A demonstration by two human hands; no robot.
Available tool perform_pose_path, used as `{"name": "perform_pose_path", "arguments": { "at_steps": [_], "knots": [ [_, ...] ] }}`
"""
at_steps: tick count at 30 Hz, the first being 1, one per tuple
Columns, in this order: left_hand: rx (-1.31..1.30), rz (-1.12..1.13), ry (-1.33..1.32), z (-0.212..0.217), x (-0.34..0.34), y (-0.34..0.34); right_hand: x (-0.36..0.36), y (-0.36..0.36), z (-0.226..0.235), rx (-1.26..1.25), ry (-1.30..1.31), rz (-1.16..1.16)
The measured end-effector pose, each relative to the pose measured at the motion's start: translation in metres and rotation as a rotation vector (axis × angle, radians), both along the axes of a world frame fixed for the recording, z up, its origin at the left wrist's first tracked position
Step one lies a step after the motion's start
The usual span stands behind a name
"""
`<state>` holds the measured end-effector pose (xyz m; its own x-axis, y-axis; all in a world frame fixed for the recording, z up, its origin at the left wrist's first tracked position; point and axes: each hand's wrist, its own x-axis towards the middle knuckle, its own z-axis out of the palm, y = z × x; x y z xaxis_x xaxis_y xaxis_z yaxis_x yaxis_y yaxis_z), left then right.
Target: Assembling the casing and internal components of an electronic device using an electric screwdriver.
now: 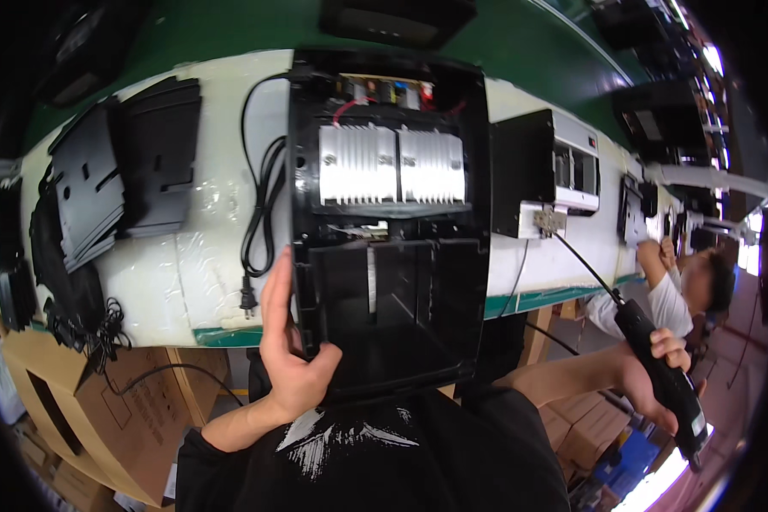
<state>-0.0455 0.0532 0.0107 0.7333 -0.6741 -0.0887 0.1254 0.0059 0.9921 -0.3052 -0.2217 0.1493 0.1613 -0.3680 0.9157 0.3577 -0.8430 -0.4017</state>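
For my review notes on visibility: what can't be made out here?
Head view: left hand; some fingers hidden behind others.
Head view: right hand; palm hidden by the power screwdriver.
Head view: small pieces near its tip; too small and blurred to identify.
Head view: black box; cut off by the upper edge.
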Motion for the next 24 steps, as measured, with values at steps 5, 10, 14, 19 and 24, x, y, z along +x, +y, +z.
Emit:
{"name": "perform_pose_path", "arguments": {
  "at_steps": [5,10,14,19,24],
  "knots": [
    [-0.060,0.030,0.083,0.001,0.004,-0.030,-0.004,0.001,-0.026,0.154,-0.136,-0.081],
    [-0.053,0.055,0.063,0.002,0.003,-0.036,0.002,-0.004,-0.036,0.208,-0.201,-0.149],
    [-0.023,0.063,0.053,0.007,0.002,-0.038,-0.002,-0.014,-0.029,0.219,-0.126,0.034],
    [-0.007,0.068,0.030,0.013,0.000,-0.041,0.009,-0.066,-0.006,0.293,0.118,0.285],
    [0.003,0.108,0.026,0.010,0.000,-0.039,0.053,-0.100,0.000,0.390,0.213,0.610]
  ]
}}
